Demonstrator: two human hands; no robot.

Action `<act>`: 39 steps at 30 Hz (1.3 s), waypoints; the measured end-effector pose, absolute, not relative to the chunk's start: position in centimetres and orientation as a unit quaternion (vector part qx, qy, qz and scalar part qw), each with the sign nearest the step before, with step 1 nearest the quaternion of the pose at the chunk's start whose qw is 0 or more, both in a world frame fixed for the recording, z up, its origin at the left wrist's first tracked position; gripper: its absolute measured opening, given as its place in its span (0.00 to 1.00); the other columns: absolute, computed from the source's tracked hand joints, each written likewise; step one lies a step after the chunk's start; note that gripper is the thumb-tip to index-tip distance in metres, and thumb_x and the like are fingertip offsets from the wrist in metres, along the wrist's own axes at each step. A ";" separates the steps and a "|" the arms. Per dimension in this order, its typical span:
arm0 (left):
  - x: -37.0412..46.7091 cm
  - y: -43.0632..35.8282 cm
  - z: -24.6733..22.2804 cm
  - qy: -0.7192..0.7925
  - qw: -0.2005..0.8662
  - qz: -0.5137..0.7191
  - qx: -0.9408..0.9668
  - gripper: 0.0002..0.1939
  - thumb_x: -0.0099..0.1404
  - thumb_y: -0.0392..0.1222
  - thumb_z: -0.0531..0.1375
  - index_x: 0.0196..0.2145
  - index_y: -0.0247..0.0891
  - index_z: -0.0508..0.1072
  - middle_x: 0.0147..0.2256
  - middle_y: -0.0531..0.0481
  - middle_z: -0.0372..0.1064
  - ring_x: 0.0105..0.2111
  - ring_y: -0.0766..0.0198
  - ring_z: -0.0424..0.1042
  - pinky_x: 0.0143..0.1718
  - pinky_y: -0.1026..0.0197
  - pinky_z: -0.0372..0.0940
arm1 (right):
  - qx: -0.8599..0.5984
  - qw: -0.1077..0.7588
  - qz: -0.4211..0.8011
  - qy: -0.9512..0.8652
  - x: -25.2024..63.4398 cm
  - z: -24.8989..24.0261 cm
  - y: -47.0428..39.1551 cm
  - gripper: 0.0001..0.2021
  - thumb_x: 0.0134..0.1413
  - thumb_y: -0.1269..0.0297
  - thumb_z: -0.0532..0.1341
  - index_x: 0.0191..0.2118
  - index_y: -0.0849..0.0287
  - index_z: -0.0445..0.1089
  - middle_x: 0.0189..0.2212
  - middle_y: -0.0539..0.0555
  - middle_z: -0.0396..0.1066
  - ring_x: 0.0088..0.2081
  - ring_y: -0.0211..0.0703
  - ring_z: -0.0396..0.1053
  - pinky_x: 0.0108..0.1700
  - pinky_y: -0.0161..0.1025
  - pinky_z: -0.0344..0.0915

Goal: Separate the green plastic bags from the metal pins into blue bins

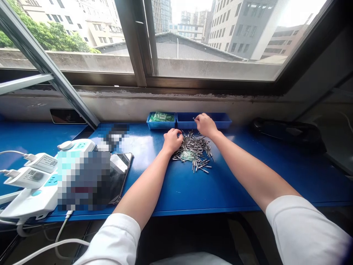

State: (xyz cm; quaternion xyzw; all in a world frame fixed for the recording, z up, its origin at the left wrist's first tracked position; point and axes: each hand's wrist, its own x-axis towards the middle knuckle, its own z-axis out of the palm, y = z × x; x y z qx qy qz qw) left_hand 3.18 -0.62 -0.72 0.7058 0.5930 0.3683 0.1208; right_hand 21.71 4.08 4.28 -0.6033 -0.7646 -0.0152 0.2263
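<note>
Here, my right hand (206,124) pinches a rivet (194,118) at the long blue bin (224,118), while my left hand (173,141) curls at the left edge of the rivet pile (193,144); whether it grips anything, I can't tell.

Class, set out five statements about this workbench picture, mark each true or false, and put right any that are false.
1. The right hand pinches a small metal piece near the longer blue tray. True.
2. The left hand is inside the longer blue tray. False: it is at the left edge of the heap of metal pins.
3. Green pieces lie in the smaller blue tray. True.
4. The white power strip is to the right of the heap. False: it is to the left.
5. Both sleeves are white. True.
</note>
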 end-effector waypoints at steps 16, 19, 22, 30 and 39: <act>3.0 -0.3 -0.9 0.601 0.127 0.369 0.697 0.10 0.62 0.38 0.55 0.36 0.40 0.76 0.44 0.47 0.74 0.47 0.57 0.73 0.53 0.55 0.63 | -0.612 0.378 0.047 -0.693 25.0 2.1 3.1 0.12 0.53 0.63 0.56 0.36 0.61 0.77 0.31 0.55 0.77 0.35 0.45 0.73 0.43 0.40 0.68; 3.0 -0.5 -0.8 0.601 0.112 0.380 0.694 0.10 0.62 0.39 0.55 0.36 0.40 0.76 0.43 0.47 0.75 0.46 0.57 0.73 0.53 0.56 0.64 | -0.589 0.414 0.037 -0.693 25.4 -0.2 1.8 0.14 0.55 0.64 0.55 0.39 0.61 0.77 0.37 0.57 0.76 0.41 0.46 0.72 0.48 0.41 0.68; 2.9 -0.7 -0.4 0.613 0.088 0.391 0.681 0.10 0.62 0.38 0.55 0.36 0.39 0.76 0.42 0.46 0.75 0.46 0.56 0.73 0.53 0.55 0.64 | -0.566 0.372 0.068 -0.733 25.7 -1.5 1.1 0.17 0.54 0.62 0.57 0.46 0.62 0.75 0.45 0.58 0.75 0.50 0.49 0.70 0.56 0.44 0.64; 2.1 -1.3 0.9 0.621 0.071 0.363 0.691 0.16 0.61 0.49 0.58 0.42 0.38 0.75 0.46 0.43 0.73 0.50 0.52 0.71 0.55 0.52 0.62 | -0.552 0.291 0.130 -0.771 25.5 -1.1 0.5 0.30 0.58 0.48 0.56 0.57 0.67 0.68 0.58 0.65 0.66 0.62 0.55 0.59 0.65 0.49 0.54; 1.3 0.1 -0.6 0.654 0.143 0.258 0.697 0.40 0.61 0.67 0.51 0.59 0.33 0.65 0.63 0.34 0.58 0.64 0.45 0.56 0.64 0.49 0.52 | -0.564 0.268 0.206 -0.753 25.7 -1.1 0.0 0.42 0.51 0.37 0.57 0.65 0.60 0.56 0.67 0.64 0.50 0.68 0.57 0.47 0.68 0.54 0.46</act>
